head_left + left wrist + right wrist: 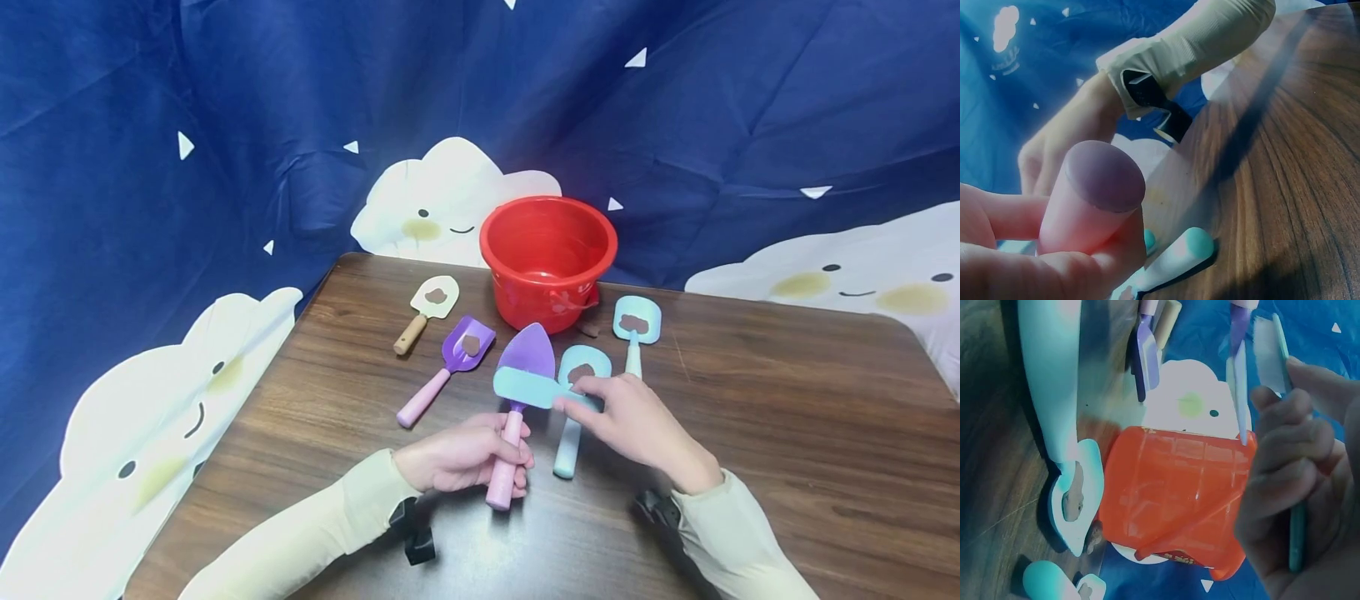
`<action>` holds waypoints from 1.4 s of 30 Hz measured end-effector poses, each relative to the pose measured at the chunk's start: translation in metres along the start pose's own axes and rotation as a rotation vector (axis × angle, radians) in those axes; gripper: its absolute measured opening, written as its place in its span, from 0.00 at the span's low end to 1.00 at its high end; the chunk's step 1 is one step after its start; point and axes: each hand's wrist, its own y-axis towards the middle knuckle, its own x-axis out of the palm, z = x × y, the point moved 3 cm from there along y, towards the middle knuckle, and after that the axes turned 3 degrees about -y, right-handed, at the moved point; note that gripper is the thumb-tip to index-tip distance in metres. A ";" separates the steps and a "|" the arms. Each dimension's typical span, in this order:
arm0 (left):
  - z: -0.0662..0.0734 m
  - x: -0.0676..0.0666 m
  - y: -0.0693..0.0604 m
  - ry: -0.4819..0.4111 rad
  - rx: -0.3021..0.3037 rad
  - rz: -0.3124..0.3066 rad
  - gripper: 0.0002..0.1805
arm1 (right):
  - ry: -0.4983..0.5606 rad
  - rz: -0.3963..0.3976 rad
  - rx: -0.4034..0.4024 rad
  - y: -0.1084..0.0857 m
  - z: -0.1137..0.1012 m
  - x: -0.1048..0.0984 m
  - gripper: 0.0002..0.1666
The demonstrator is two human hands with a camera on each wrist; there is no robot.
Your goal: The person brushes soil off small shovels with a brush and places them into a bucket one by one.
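Observation:
My left hand (467,454) grips the pink handle of a pointed purple trowel (529,346), its blade toward the bucket. My right hand (643,423) pinches a light blue brush (527,387), whose pale bristles (1268,356) show in the right wrist view. In the head view the brush crosses the lower part of the trowel's blade; I cannot tell whether they touch. Below the brush and right fingers lies a light blue shovel (567,450) with a brown lump on it. The left wrist view shows the end of the trowel's handle (1094,187) between fingers and thumb.
Behind the hands stands a red bucket (517,296). A purple scoop (424,398) and a cream trowel (410,333) lie to the left, and another blue shovel (652,321) to the right, each bearing a brown patch. A brown lump (589,330) sits beside the bucket.

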 end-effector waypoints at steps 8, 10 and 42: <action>0.002 -0.001 -0.002 0.007 0.015 -0.003 0.13 | 0.036 -0.062 0.034 0.000 0.001 0.004 0.12; 0.002 -0.001 -0.002 0.011 0.014 -0.006 0.13 | 0.001 -0.037 0.055 0.001 0.000 0.003 0.10; 0.002 -0.003 0.000 -0.005 0.044 0.047 0.17 | -0.124 0.072 0.026 0.002 -0.011 0.003 0.19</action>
